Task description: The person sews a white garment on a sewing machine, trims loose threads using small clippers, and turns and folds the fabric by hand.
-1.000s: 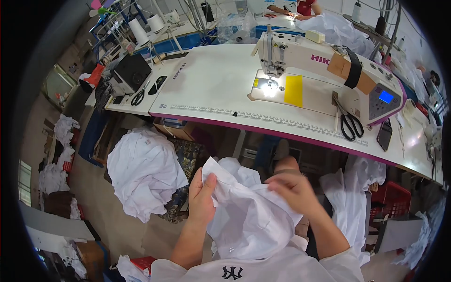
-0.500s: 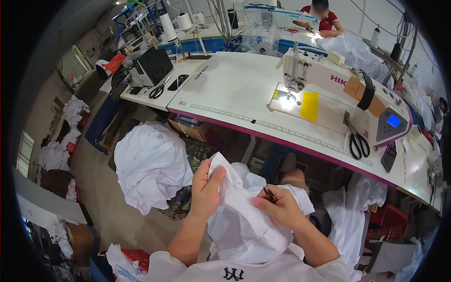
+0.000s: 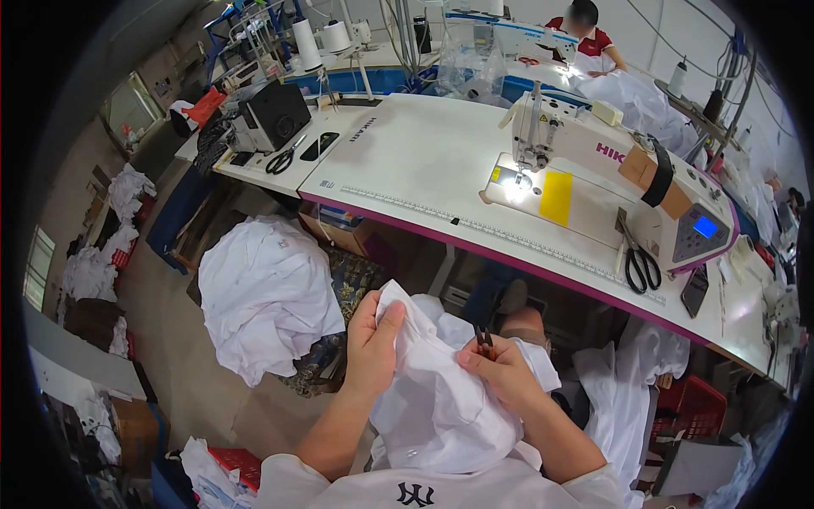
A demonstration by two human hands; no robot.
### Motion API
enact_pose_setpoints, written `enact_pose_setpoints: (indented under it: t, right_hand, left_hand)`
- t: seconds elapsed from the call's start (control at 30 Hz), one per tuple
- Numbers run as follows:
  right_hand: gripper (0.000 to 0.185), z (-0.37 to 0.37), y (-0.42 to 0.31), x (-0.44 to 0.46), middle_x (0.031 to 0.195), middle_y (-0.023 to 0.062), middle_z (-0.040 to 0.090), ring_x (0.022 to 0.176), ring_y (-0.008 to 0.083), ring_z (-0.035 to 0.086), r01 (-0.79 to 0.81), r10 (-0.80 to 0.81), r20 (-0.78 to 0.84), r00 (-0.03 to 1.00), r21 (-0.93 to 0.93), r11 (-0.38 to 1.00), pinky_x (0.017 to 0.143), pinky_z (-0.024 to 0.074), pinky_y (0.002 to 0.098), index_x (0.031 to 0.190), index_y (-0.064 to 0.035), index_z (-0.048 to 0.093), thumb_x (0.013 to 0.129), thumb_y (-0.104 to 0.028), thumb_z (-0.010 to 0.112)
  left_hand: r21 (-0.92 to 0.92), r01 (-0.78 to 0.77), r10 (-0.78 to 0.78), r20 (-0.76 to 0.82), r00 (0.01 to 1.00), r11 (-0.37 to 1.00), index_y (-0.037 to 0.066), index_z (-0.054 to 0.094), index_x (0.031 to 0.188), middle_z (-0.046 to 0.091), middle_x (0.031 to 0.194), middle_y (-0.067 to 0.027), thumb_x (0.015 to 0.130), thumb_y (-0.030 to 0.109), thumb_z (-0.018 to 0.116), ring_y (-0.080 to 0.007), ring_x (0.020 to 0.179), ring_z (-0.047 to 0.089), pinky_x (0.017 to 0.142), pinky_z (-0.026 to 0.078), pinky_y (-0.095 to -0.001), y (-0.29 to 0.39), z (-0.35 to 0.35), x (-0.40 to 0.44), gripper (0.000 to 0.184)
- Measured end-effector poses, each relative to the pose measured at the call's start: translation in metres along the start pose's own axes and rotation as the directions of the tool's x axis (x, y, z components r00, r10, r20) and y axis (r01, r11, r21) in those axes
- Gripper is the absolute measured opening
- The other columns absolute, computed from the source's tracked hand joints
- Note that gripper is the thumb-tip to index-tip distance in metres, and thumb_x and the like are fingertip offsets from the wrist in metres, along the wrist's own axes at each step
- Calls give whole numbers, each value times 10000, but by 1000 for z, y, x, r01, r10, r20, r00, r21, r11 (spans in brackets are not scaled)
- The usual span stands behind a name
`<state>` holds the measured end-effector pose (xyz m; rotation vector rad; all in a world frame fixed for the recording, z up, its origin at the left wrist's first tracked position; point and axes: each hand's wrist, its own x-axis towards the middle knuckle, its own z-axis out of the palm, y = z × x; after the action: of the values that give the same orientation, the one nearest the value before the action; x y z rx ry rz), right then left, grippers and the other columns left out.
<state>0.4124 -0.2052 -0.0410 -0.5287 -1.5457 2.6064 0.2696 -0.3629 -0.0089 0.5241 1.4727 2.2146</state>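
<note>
A white cloth garment (image 3: 441, 394) hangs in folds over my lap. My left hand (image 3: 373, 335) pinches its raised upper edge between thumb and fingers. In my right hand (image 3: 502, 366) is a pair of dark thread snips (image 3: 484, 341), blades pointing up past the fingers. The right thumb and fingertips also press against the cloth, to the right of the left hand. The snips' handles are hidden in the palm.
Ahead stands a sewing machine (image 3: 593, 136) on a white table (image 3: 415, 161), with black scissors (image 3: 638, 254) and a phone (image 3: 694, 290) by it. White cloth is piled (image 3: 267, 297) on the left. A red basket (image 3: 691, 403) stands lower right. A co-worker (image 3: 593, 47) sits at another machine.
The snips have turned so their blades point more upward. My left hand keeps its pinch on the garment. The co-worker's arm has moved right, and the view has shifted slightly.
</note>
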Motion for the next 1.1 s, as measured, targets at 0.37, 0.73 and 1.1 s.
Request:
enact_pose_setpoints:
  t: [0.37, 0.73, 1.1]
  right_hand:
    - [258, -173, -109, 63, 929, 164, 656, 830, 279, 646, 39, -769, -188, 611, -963, 267, 749, 515, 384, 1186, 14, 635, 940, -65, 636]
    - [296, -172, -103, 93, 1201, 201, 659, 1136, 395, 617, -180, -845, 170, 507, -938, -297, 1003, 482, 460, 1194, -15, 674, 932, -151, 644]
    - [686, 6, -30, 107, 1282, 69, 613, 1187, 166, 545, 65, -71, 515, 854, 31, 997, 1029, 428, 337, 1364, -40, 574, 1066, -617, 355]
  left_hand:
    - [-116, 46, -49, -20, 999, 992, 51, 579, 1130, 654, 967, 1, 1059, 152, 569, -78, 829, 628, 742, 534, -266, 1, -2, -2, 123]
    - [-132, 103, -111, -51, 993, 986, 42, 561, 1170, 659, 1026, -27, 1078, 215, 542, -122, 896, 654, 802, 551, -307, 0, 1, 2, 197]
    - [-153, 177, -165, 83, 983, 972, 23, 552, 1322, 689, 1110, -63, 1065, 233, 559, -170, 966, 687, 871, 562, -334, 2, 23, 10, 332]
